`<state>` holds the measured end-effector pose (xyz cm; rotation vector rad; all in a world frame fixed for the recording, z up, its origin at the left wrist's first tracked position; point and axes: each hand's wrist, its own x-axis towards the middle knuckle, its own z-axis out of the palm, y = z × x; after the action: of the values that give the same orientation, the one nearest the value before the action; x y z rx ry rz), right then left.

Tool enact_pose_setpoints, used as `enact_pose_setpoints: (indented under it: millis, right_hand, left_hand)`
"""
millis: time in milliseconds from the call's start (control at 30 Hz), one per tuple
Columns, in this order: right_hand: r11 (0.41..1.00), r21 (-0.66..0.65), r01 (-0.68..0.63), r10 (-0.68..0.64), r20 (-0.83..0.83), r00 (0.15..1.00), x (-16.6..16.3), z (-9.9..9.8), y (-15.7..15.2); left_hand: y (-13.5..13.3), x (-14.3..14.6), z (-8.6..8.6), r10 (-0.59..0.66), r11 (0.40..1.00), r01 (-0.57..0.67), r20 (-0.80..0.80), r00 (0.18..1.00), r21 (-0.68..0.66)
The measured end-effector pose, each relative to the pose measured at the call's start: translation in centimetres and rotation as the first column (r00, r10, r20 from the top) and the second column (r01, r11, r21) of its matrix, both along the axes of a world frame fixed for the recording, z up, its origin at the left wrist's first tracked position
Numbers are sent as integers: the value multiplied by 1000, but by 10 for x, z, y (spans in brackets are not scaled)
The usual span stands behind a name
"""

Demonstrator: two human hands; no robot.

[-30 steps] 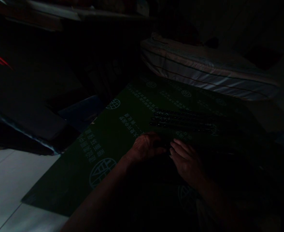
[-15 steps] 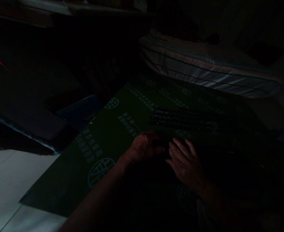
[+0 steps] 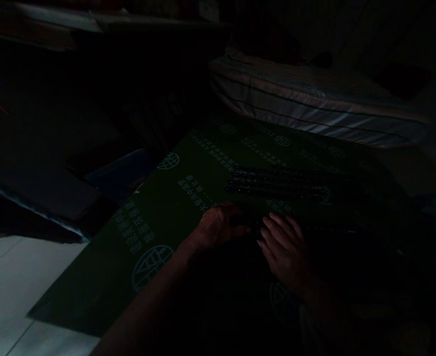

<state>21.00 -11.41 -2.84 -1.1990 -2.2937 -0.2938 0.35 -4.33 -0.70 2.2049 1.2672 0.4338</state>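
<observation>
The scene is very dark. My left hand (image 3: 220,222) is closed, with its fingers curled around the end of a long dark strip (image 3: 327,229), whose exact kind I cannot make out. Just to the right, my right hand (image 3: 284,247) lies over the same strip, fingers close together and bent down onto it. The strip runs on to the right past that hand. Beyond both hands lie several similar long black strips (image 3: 273,187) with small shiny specks, side by side. Everything rests on a dark green board (image 3: 103,277) printed with pale characters and globe marks.
A mattress-like striped pad (image 3: 314,109) in shiny wrapping borders the far side of the board. A blue flat object (image 3: 119,170) lies beyond the left edge. Pale floor tiles (image 3: 14,277) show at lower left. A shelf or tabletop edge (image 3: 92,22) is at upper left.
The view has shifted slightly. My right fingers have drawn closer together over the strip. My left hand keeps its curled grip at the strip's end.
</observation>
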Motion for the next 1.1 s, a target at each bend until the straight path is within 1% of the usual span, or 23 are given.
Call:
enact_pose_setpoints:
  millis: [333,467,633,733,867,967,1100]
  right_hand:
    - [998,-44,-47,46,-4,999,-2,0,1]
    - [999,-16,-35,35,-28,999,-1,-2,1]
    - [999,-34,-20,19,-29,999,-1,-2,1]
    - [1000,-19,-15,13,-83,996,-1,1,2]
    - [1000,-13,28,-30,-209,978,1,3,4]
    - [999,-10,53,-54,-266,963,4,0,5]
    - [997,-16,69,-71,-289,955,6,-6,7]
  left_hand:
    - [1,0,0,-12,1000,12,17,1000,6]
    - [1,-1,0,6,1000,-6,18,1000,-1]
    - [0,0,2,-2,1000,2,24,1000,-14]
    - [1,0,1,-10,1000,11,26,1000,-7]
    - [1,-1,-1,-18,1000,19,38,999,0]
    - [2,-1,-2,-13,1000,13,38,999,-1]
    - [4,-3,-3,-23,1000,24,48,999,-7]
